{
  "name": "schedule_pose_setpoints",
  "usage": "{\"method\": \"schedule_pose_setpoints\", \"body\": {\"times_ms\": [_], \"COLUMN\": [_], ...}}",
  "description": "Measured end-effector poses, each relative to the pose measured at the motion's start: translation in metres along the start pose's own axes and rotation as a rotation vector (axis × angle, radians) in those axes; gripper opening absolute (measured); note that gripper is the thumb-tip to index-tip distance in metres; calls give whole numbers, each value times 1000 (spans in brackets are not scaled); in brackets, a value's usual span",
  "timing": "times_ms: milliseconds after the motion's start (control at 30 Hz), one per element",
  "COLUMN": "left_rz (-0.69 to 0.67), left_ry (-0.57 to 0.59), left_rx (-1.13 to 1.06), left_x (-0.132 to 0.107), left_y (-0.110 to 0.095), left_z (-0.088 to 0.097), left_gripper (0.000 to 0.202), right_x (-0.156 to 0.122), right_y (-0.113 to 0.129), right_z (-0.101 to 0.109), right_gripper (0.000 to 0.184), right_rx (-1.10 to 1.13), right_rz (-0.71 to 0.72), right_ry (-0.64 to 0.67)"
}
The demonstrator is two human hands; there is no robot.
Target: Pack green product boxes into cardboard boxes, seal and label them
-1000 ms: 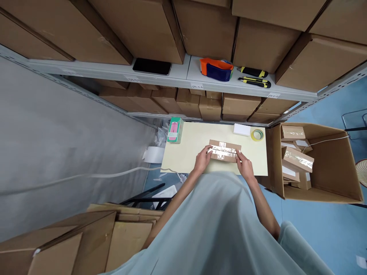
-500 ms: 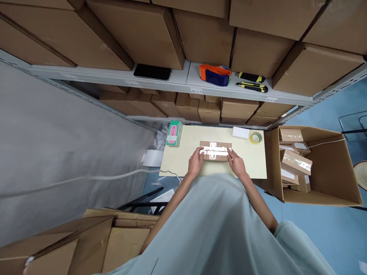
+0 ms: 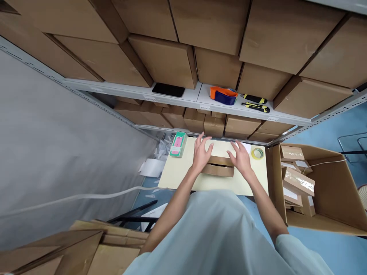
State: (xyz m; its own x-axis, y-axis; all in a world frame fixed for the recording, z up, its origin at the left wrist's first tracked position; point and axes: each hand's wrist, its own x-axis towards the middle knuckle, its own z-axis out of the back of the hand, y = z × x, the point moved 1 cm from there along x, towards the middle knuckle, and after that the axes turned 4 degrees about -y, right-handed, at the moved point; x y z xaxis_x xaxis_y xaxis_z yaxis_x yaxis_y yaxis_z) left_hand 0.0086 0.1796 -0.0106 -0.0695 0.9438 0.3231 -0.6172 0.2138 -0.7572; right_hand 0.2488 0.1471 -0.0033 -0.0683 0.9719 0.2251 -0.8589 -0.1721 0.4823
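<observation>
A small cardboard box (image 3: pixel 218 170) lies on the cream tabletop (image 3: pixel 177 177). Its upper side shows two brown flaps with a dark slit between them, and no shiny tape is visible there. My left hand (image 3: pixel 201 153) hovers by the box's left end, fingers spread and holding nothing. Over the right end, my right hand (image 3: pixel 241 159) is likewise open, with thumb and fingers apart. It partly covers a white stack of labels or paper (image 3: pixel 247 146) behind it. A yellowish tape roll (image 3: pixel 257 153) sits to the right of that hand.
A green box with a pink panel (image 3: pixel 178 144) stands at the table's left. To the right, a large open carton (image 3: pixel 335 191) holds several small taped boxes. The shelf (image 3: pixel 197 95) ahead carries a phone (image 3: pixel 168 89), an orange-and-blue band (image 3: pixel 223 95), two cutters (image 3: pixel 255 103) and stacked cartons.
The small box has been turned over, from its taped face to a face with slit flaps. Both hands have let go and risen with fingers spread. The camera view has tilted up.
</observation>
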Motion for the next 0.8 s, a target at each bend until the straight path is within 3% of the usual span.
{"method": "schedule_pose_setpoints", "body": {"times_ms": [100,233,333,400,500,633,733,800], "left_rz": [-71,-119,-118,-102,-83,-41,-5,5], "left_ry": [-70,-145,-137,-114,-99,-109,-113,-131], "left_rx": [-43,-164,-226,-227,-247,-303,-316,-339], "left_x": [64,153,203,223,233,225,206,182], "left_y": [-12,-6,7,15,23,24,18,11], "left_z": [-1,-10,-22,-32,-46,-56,-50,-37], "left_gripper": [34,44,52,54,54,53,63,71], "right_x": [70,170,237,271,301,310,291,259], "right_y": [11,22,27,28,29,32,34,35], "right_z": [22,41,36,25,6,-6,0,9], "right_gripper": [58,63,64,68,74,62,51,48], "right_rx": [-9,-27,-63,-98,-140,-230,-187,-109], "right_rz": [92,211,252,221,149,63,112,193], "right_ry": [-82,-127,-81,-39,6,63,26,-23]}}
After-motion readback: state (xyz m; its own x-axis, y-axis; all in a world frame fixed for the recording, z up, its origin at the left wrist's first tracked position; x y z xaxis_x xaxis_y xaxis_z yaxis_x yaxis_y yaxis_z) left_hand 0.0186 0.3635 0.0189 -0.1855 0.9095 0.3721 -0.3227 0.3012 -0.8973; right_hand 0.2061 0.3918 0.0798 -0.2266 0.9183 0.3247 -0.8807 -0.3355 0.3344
